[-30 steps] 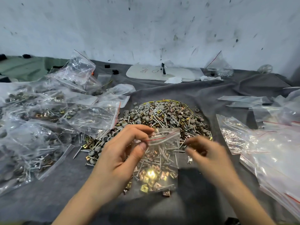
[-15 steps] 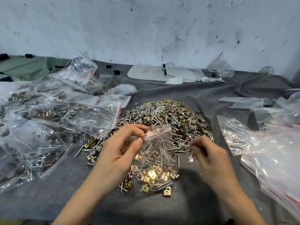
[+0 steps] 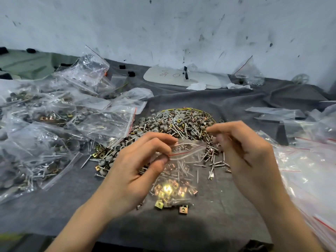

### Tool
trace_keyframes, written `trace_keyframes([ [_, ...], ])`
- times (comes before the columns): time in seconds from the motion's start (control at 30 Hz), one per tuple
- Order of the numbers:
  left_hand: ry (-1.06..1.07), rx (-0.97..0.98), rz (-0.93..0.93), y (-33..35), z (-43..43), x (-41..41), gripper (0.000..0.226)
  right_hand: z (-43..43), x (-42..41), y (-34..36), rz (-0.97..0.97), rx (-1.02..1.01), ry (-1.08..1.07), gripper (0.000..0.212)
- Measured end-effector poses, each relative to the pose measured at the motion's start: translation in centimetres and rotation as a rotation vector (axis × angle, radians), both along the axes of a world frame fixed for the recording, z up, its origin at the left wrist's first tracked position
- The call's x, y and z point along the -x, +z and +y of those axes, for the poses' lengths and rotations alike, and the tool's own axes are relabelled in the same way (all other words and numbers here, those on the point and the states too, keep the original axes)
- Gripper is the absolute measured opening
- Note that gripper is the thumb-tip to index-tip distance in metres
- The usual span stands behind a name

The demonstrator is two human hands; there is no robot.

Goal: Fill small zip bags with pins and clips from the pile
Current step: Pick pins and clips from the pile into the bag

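Head view: clear red-lined zip bag [image 3: 183, 160] holds pins [image 3: 182, 167], brass clips [image 3: 168, 190].

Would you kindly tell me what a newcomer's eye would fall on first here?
The two hands at centre: the left hand pinches a clear bag by its red-lined mouth, brass clips glinting at its bottom, while the right hand is at the mouth's other side. Behind them lies the pile of pins and clips on grey cloth, with filled bags heaped at left.
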State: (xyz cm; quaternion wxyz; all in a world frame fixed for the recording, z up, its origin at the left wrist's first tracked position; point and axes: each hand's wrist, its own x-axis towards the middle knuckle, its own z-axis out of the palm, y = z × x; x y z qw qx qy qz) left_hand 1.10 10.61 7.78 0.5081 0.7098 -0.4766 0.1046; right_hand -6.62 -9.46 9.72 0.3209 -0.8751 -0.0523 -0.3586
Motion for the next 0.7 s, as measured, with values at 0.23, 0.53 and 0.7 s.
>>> trace_keyframes([
  [0.23, 0.052, 0.032, 0.049, -0.5, 0.6, -0.3, 0.018, 0.7, -2.1, -7.5, 0.607, 0.105, -0.182, 0.007],
  [0.53, 0.058, 0.047, 0.079, -0.7, 0.6, -0.1, 0.017, 0.8, -1.9, -7.5, 0.495, 0.021, -0.267, 0.018],
  [0.7, -0.015, 0.043, 0.076, -0.8, 0.3, 0.1, 0.016, 0.6, -0.1, -1.9, 0.036, -0.251, -0.13, 0.02],
])
